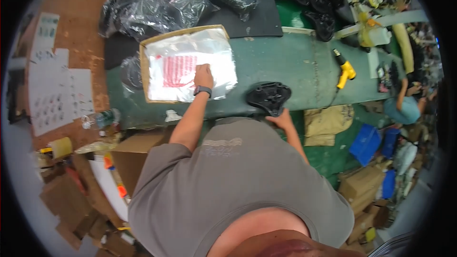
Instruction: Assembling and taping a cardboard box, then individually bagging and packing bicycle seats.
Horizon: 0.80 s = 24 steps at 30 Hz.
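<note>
My left hand [203, 77], a dark watch on its wrist, rests over a stack of clear plastic bags [221, 62] with red print. Its fingers are curled down and closed at the top bag. The stack lies in a shallow cardboard box [143, 74] on the green bench. To the right, a black bicycle saddle [269, 96] lies at the bench's near edge, its ribbed underside facing up. My right hand [283, 121] grips the narrow end of that saddle; part of the fingers is hidden.
Bagged black saddles [166, 7] are heaped at the back left. Bare black saddle parts [319, 19] lie at the back right near a metal frame. A yellow heat gun [346, 69] lies on the bench at right. A co-worker [403, 107] sits far right.
</note>
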Motion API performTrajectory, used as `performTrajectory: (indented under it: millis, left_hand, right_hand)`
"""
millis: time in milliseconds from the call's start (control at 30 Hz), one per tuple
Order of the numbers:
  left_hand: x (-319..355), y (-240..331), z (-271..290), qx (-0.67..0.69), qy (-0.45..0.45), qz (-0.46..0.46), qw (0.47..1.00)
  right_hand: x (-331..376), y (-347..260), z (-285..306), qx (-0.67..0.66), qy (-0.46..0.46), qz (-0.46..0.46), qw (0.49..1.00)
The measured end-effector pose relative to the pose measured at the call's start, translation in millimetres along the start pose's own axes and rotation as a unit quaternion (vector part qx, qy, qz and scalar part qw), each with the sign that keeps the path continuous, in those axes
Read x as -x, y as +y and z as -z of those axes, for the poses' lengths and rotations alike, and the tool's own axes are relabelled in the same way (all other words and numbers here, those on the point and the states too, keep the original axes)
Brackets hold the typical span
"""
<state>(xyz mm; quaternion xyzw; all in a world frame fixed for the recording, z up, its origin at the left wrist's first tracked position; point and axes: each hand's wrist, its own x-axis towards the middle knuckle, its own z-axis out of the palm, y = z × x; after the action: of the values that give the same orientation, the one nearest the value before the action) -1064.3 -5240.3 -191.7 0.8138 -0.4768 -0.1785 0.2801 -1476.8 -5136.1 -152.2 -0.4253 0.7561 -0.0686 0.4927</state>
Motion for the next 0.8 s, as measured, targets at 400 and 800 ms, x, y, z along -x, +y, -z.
performTrajectory:
  millis: [400,800]
  left_hand:
    - [-4,7,21,0.061,-0.084,-0.03,0.994]
    - [-6,-36,13,0.178,-0.108,-0.053,0.977]
  right_hand:
    - [27,-66,-40,-0.418,-0.15,-0.121,0.888]
    - [64,-190,-131,-0.33,-0.108,0.172,0.922]
